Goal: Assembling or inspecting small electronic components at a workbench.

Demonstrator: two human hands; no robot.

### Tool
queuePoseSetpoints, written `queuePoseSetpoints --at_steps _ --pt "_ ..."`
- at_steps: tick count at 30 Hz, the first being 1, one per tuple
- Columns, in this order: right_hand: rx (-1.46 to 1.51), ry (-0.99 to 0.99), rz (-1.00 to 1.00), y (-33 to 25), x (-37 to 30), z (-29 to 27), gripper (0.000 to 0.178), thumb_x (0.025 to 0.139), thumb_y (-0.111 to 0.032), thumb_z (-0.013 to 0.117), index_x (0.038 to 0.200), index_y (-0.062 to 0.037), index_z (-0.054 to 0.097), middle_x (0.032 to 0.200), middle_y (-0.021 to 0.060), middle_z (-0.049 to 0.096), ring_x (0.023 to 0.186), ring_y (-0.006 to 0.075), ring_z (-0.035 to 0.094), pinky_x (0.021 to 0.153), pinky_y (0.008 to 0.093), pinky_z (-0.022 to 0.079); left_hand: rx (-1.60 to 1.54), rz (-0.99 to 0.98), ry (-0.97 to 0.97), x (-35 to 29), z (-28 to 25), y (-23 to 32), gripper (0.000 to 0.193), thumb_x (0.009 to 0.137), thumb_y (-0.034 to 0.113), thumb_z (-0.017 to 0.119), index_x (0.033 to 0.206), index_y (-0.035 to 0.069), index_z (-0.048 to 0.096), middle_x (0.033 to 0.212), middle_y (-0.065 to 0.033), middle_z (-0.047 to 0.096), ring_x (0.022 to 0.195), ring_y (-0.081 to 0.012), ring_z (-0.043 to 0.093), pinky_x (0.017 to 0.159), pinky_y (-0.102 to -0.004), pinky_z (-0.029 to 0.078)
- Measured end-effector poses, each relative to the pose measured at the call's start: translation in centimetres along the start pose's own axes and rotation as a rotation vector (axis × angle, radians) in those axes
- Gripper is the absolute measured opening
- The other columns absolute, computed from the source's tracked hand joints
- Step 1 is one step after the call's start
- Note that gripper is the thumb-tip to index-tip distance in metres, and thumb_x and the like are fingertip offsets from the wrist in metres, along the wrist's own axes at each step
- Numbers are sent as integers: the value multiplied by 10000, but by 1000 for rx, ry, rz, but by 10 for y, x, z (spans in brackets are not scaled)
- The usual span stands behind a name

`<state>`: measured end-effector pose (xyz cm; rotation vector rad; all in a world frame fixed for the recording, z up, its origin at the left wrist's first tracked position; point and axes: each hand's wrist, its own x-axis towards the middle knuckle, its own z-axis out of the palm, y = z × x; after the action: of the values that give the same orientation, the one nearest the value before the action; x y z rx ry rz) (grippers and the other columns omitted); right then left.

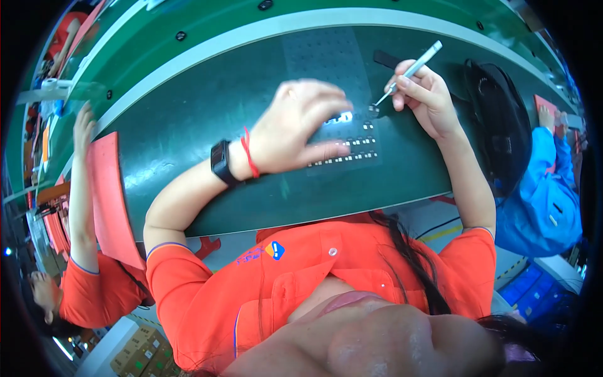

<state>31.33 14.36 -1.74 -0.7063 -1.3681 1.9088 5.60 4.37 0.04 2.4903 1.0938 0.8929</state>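
My right hand [427, 100] holds silver tweezers [418, 65] like a pen. Their thin tip points down at a small dark part [374, 109] on a clear sheet [323, 60] lying on the green table. Over the same sheet hovers my left hand [304, 122], slightly blurred, its thumb apart from the bent fingers and nothing visible between them. Rows of small pale-and-dark pieces [361, 156] lie on the sheet beside and below my left thumb; my hand hides some of them. A bright glare [341, 117] shows near my left fingertips.
A dark flat strip [387, 60] lies behind my right hand. A black bag-like object [496, 119] sits at the table's right end. Red-orange mats [113, 195] border the left end. Co-workers sit on both sides, one in a blue sleeve [540, 195].
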Motion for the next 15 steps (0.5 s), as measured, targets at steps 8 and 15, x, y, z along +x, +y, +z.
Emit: queuePoseSetpoints --at_steps 8,15 --pt "25 -2 6 -5 1 11 151 906 -114 612 1020 -45 541 863 102 649 633 112 596 578 205 465 559 -411 516 39 -54 -142 425 729 278 743 1047 28 613 970 -163 602 901 -340 572 794 -423 463" --pt "12 8 13 0 -3 6 130 906 -109 615 1002 -51 549 858 105 651 616 114 598 567 204 474 549 -590 374 34 -46 -173 315 781 320 723 1020 116 705 855 -65 649 766 -204 635 725 -321 514"
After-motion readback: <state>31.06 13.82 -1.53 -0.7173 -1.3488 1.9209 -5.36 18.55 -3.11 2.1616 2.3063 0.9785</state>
